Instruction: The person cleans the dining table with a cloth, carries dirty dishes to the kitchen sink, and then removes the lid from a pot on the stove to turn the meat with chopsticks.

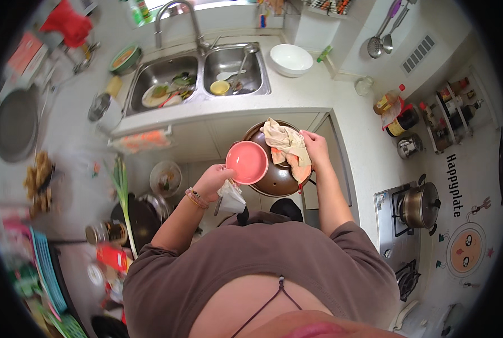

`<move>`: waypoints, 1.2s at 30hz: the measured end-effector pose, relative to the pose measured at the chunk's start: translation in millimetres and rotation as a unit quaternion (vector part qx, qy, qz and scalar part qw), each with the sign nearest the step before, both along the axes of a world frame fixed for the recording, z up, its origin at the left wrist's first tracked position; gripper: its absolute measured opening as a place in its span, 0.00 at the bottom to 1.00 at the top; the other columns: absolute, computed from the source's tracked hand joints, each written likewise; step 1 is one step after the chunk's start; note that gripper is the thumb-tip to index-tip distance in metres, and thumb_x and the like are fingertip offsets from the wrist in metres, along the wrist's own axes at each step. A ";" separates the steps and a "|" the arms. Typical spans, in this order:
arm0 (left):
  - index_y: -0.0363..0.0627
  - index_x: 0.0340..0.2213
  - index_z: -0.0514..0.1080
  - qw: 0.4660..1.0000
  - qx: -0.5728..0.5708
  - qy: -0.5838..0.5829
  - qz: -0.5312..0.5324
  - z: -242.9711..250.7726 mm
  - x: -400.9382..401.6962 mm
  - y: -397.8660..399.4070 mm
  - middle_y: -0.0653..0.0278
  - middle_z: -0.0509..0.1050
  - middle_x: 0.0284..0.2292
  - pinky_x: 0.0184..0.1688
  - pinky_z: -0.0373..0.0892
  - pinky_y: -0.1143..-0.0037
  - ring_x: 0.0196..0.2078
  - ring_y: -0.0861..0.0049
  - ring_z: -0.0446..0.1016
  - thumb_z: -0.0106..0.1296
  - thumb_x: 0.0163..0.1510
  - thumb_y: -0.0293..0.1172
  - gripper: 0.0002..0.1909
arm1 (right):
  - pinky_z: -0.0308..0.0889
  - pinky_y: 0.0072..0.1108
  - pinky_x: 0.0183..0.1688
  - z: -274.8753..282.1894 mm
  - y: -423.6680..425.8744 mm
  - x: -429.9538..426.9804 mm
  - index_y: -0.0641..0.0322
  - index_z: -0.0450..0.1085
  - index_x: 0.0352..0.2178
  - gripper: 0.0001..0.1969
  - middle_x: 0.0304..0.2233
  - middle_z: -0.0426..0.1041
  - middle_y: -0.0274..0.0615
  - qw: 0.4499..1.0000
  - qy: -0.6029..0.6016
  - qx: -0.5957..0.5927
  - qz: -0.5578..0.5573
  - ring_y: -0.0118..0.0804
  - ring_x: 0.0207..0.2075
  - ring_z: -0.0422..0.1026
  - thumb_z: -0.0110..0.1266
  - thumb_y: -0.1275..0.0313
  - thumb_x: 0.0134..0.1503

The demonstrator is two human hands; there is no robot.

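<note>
My left hand (212,181) holds a pink bowl (247,162) by its rim, the thumb pressed over the edge. Below that hand hangs a white, crumpled piece that looks like paper or thin cloth (232,197); whether my fingers grip it is unclear. On the right, a bunched beige cloth with orange patches (286,141) is pinched in my right hand (315,148). The cloth lies over a glossy brown domed lid (272,185), partly covered by it and the bowl. What is beneath the lid is hidden.
Ahead is a double steel sink (200,76) with dishes and a ladle. A white bowl (291,60) stands beside it. Rightward, a lidded pot (419,205) sits on the gas hob (397,245). A bin (166,179) and a leek (123,194) are at left.
</note>
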State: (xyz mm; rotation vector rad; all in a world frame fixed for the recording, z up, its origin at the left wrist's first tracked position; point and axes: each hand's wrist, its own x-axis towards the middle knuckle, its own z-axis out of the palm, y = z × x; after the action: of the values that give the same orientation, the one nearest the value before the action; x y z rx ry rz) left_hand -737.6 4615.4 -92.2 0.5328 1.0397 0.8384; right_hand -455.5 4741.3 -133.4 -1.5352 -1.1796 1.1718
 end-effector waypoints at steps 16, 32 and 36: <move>0.33 0.27 0.69 0.997 -0.077 0.011 -0.010 -55.0 29.6 268.3 0.59 0.72 0.21 0.26 0.69 0.75 0.21 0.73 0.72 0.47 0.47 0.26 0.07 | 0.65 0.21 0.37 -48.6 247.8 39.5 0.65 0.72 0.36 0.17 0.32 0.75 0.44 0.996 -0.063 -0.056 0.004 0.33 0.33 0.73 0.51 0.62 0.51; 0.34 0.28 0.70 0.992 -0.120 0.012 -0.033 -78.8 -1.8 333.8 0.61 0.73 0.23 0.26 0.70 0.76 0.22 0.76 0.72 0.48 0.46 0.26 0.07 | 0.65 0.23 0.41 -65.7 275.9 17.8 0.61 0.70 0.40 0.19 0.36 0.73 0.48 0.991 -0.116 -0.072 -0.010 0.41 0.38 0.72 0.51 0.59 0.50; 0.34 0.28 0.69 0.993 -0.110 0.024 -0.024 -72.3 -11.5 348.8 0.61 0.72 0.22 0.26 0.70 0.75 0.22 0.76 0.72 0.48 0.45 0.25 0.07 | 0.65 0.24 0.42 -68.3 275.5 4.9 0.61 0.70 0.40 0.20 0.36 0.73 0.50 0.992 -0.086 -0.079 -0.039 0.41 0.38 0.72 0.51 0.58 0.51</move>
State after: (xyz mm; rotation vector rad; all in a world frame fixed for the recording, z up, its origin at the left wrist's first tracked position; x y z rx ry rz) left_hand -749.1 4964.2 -164.5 0.3913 1.1440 0.6625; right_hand -450.6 5016.8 -201.7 -1.8155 -1.1488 1.1224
